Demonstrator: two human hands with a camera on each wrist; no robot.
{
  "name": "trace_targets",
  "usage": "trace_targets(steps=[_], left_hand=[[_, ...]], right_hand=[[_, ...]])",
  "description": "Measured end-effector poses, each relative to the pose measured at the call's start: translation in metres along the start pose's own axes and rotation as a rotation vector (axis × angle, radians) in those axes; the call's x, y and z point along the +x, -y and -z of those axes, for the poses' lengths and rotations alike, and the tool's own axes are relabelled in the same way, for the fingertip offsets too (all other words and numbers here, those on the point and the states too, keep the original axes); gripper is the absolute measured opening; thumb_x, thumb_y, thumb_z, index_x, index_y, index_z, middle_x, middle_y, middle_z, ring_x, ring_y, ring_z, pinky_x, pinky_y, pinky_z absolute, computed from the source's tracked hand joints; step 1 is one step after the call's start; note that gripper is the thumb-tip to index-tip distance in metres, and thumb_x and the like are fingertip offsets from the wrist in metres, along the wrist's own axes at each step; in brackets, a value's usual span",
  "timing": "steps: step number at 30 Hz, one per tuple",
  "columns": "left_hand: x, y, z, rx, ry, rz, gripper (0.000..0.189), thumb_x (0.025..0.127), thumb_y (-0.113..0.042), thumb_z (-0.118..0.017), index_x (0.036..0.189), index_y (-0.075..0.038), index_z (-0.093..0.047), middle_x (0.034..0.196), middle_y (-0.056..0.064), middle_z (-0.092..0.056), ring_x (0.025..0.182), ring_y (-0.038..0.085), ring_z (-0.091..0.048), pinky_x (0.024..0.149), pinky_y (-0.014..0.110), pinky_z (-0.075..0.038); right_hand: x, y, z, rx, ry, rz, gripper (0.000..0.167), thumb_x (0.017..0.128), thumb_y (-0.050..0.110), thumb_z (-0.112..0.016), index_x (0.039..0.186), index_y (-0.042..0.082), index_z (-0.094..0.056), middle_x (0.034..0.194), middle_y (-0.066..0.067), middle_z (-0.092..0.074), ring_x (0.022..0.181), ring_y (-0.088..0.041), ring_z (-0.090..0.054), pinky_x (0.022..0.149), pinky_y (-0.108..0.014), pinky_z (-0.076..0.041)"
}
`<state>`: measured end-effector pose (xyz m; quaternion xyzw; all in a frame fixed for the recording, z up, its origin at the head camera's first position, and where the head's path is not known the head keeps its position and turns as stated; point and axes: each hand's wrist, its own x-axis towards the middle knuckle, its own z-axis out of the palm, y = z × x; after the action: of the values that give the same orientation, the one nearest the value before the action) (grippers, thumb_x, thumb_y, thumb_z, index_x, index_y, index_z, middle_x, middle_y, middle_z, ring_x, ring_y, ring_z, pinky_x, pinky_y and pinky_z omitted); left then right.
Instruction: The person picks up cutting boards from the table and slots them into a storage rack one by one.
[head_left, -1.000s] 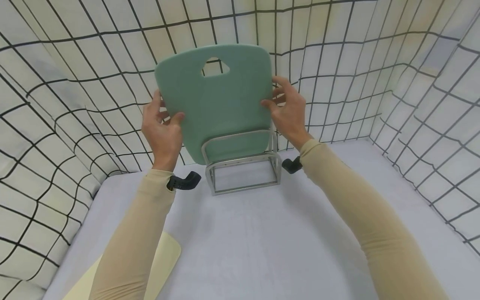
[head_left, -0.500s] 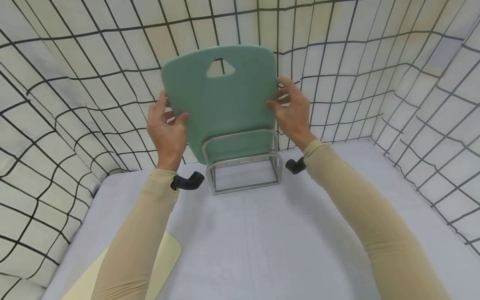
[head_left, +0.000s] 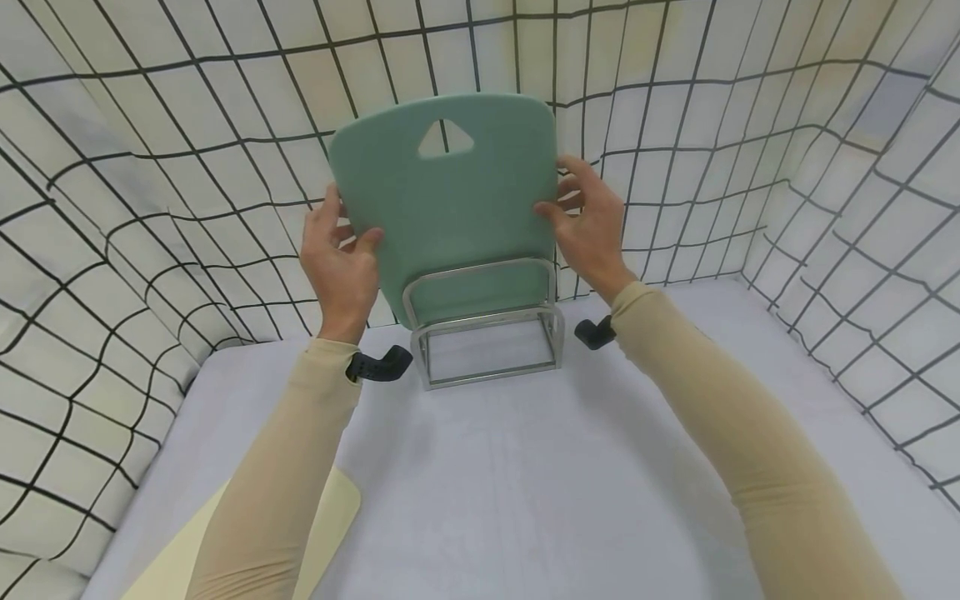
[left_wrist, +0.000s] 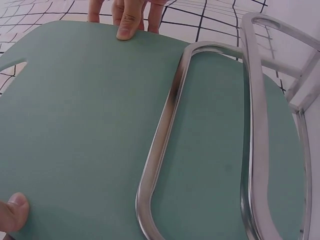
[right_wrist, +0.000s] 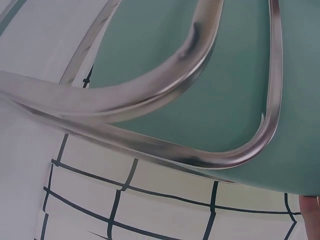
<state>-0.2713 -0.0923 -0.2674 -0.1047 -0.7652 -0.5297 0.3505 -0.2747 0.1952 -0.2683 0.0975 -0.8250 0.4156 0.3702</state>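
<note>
A mint-green cutting board [head_left: 457, 200] with a cut-out handle hole stands on edge in a metal rack [head_left: 487, 317], leaning slightly left in the head view. Its lower part sits behind the rack's front loop. My left hand [head_left: 340, 267] pinches the board's left edge, thumb on the near face and fingers behind. On the opposite edge, my right hand [head_left: 591, 221] holds it the same way, a little higher up. The left wrist view shows a thumb [left_wrist: 16, 210] pressed on the board, while the right wrist view has rack tubing [right_wrist: 200, 145] across the green face.
A pale yellow sheet or board [head_left: 333, 517] lies on the white surface [head_left: 525, 483], partly under my left forearm. Black-lined white fabric walls [head_left: 675, 167] rise behind and at both sides. Dark camera mounts [head_left: 381, 364] project from my wrists near the rack.
Both hands and the top of the board have shifted slightly right, so the board leans less to the left. The rack has stayed in place, and both holds are unchanged.
</note>
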Motion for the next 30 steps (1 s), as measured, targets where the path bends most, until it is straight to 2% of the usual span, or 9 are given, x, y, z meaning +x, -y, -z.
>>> trace_targets(steps=[7,18,30], left_hand=[[-0.003,0.003,-0.004,0.040,0.006,-0.009,0.063,0.097,-0.004,-0.068,0.154,-0.023,-0.050,0.129,0.017,-0.058,0.109,0.028,-0.070,0.102,0.037,-0.060],[-0.004,0.004,-0.006,0.041,0.000,-0.023,0.063,0.096,-0.005,-0.070,0.155,-0.017,-0.049,0.129,0.020,-0.058,0.103,0.027,-0.070,0.100,0.041,-0.060],[-0.006,0.005,-0.009,0.025,0.024,-0.008,0.062,0.097,-0.003,-0.067,0.154,-0.020,-0.050,0.130,0.019,-0.057,0.103,0.028,-0.068,0.097,0.040,-0.061]], right_hand=[[-0.003,-0.004,0.002,-0.017,0.003,-0.006,0.053,0.094,0.013,-0.075,0.143,0.015,-0.056,0.115,-0.015,-0.071,0.096,-0.029,-0.075,0.086,-0.038,-0.064],[-0.005,-0.006,0.002,-0.009,0.008,-0.024,0.052,0.095,0.013,-0.074,0.143,0.016,-0.056,0.115,-0.016,-0.070,0.097,-0.029,-0.073,0.086,-0.040,-0.064],[-0.007,-0.012,0.003,-0.012,0.006,-0.025,0.051,0.094,0.014,-0.075,0.142,0.015,-0.057,0.115,-0.016,-0.070,0.095,-0.029,-0.074,0.083,-0.040,-0.064]])
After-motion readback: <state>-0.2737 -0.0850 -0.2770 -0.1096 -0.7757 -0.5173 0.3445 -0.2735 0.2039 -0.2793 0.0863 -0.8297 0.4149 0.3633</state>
